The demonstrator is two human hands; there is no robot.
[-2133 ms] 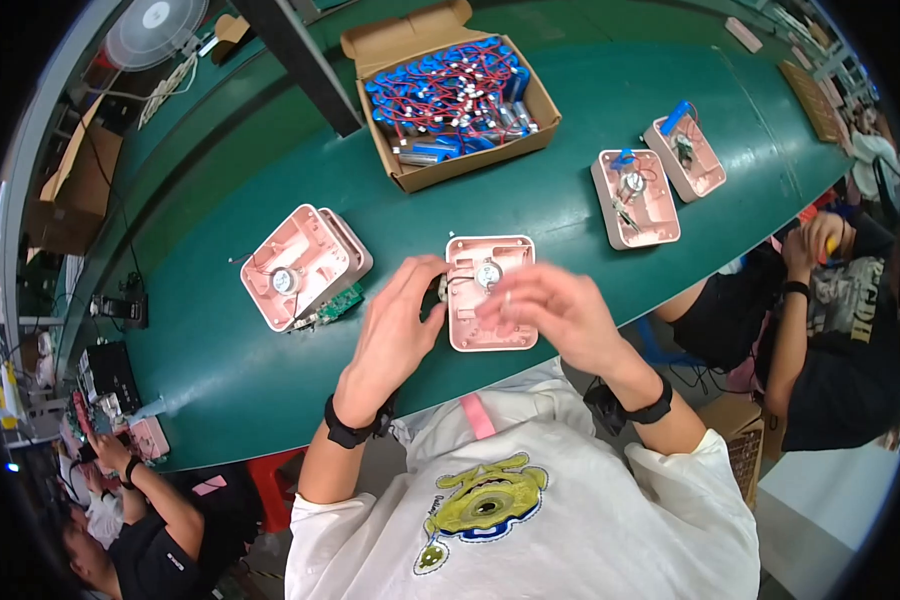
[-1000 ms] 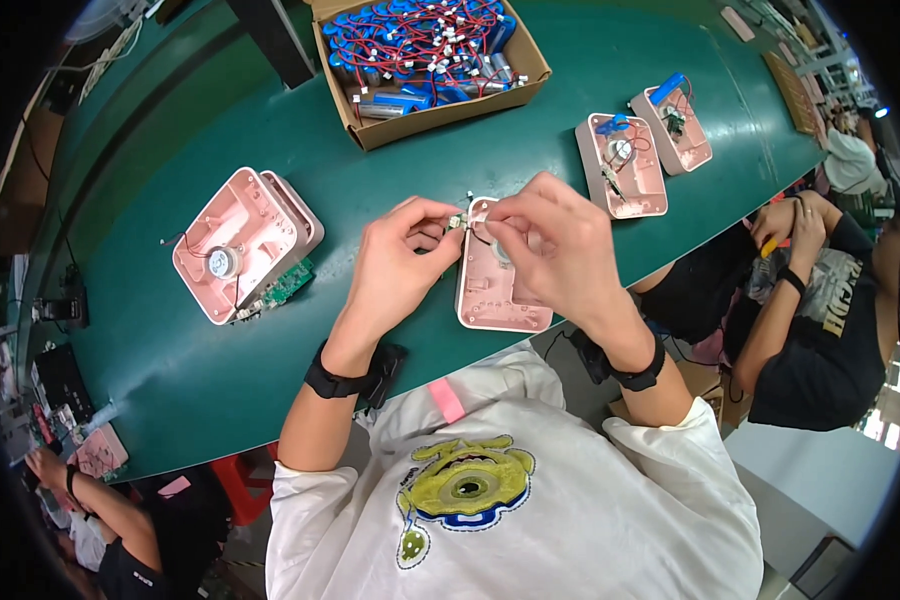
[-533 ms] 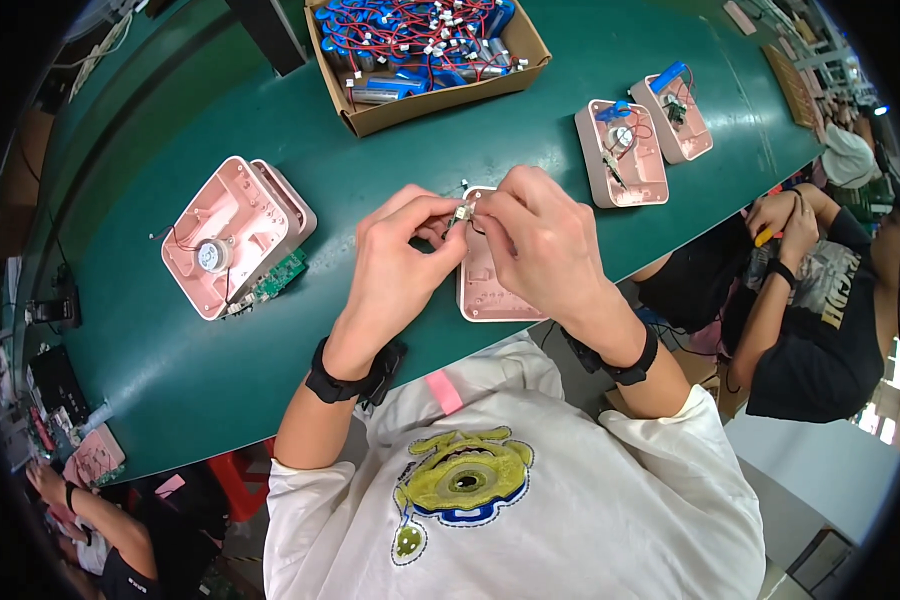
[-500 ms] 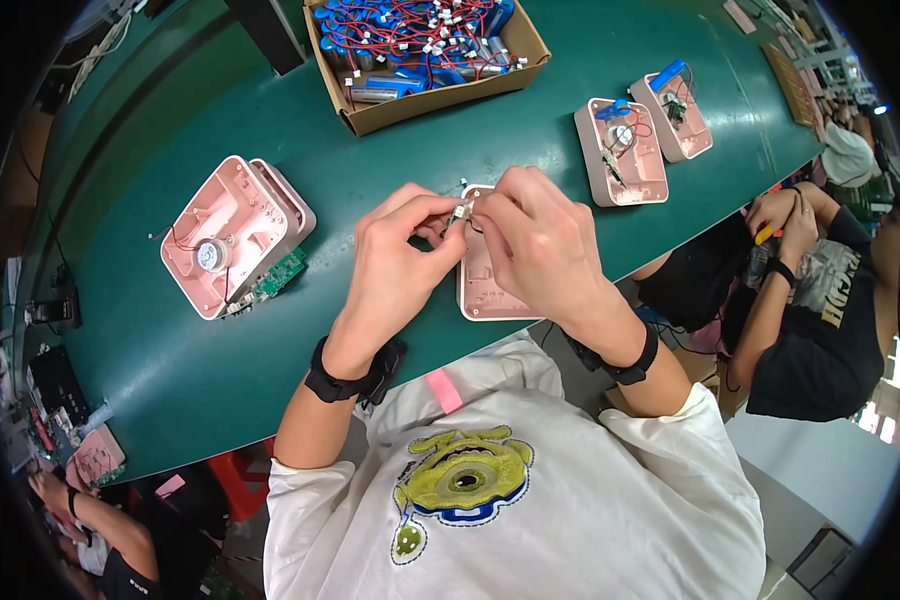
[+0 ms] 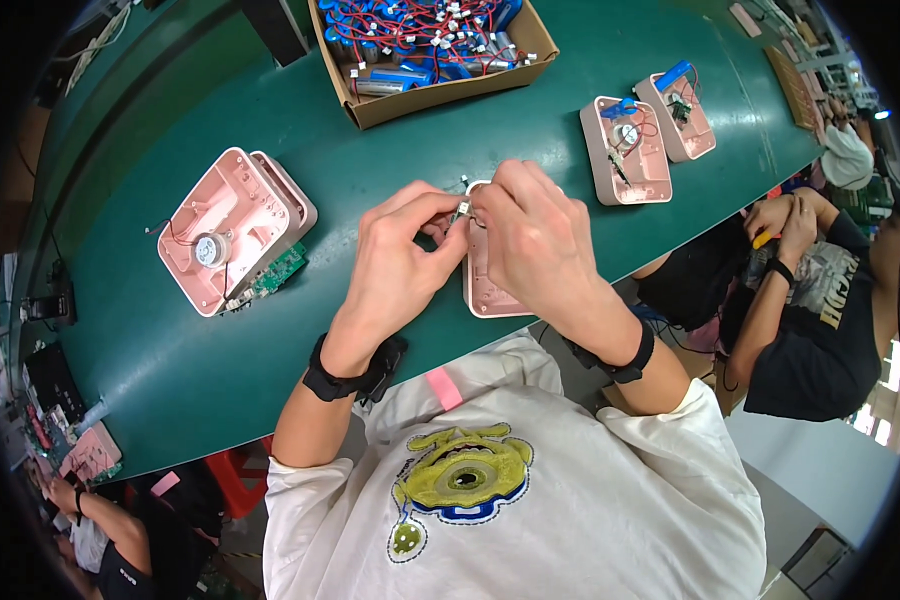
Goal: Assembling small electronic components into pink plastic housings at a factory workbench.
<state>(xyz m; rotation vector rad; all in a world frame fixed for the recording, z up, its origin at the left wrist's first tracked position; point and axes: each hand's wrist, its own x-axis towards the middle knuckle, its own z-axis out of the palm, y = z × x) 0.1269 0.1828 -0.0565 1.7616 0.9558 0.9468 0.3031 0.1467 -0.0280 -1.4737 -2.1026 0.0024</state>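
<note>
My left hand (image 5: 398, 250) pinches a small circuit board with a white connector (image 5: 464, 208) between thumb and index finger. Closed at the same spot, my right hand (image 5: 538, 235) has its fingertips against the connector end; whether they grip a plug or wire there is hidden. Beneath both hands lies an open pink plastic housing (image 5: 490, 298), largely covered by the right hand.
At left, stacked pink housings (image 5: 192, 270) hold a round speaker (image 5: 209, 250), with green circuit boards (image 5: 278, 272) beside them. A cardboard box (image 5: 450, 98) of blue batteries stands at the back. Two fitted housings (image 5: 653, 190) sit right; a co-worker's hands (image 5: 782, 220) are beyond.
The right fingers have shifted slightly around the connector. Both hands stay over the housing, and the whole view has moved a little.
</note>
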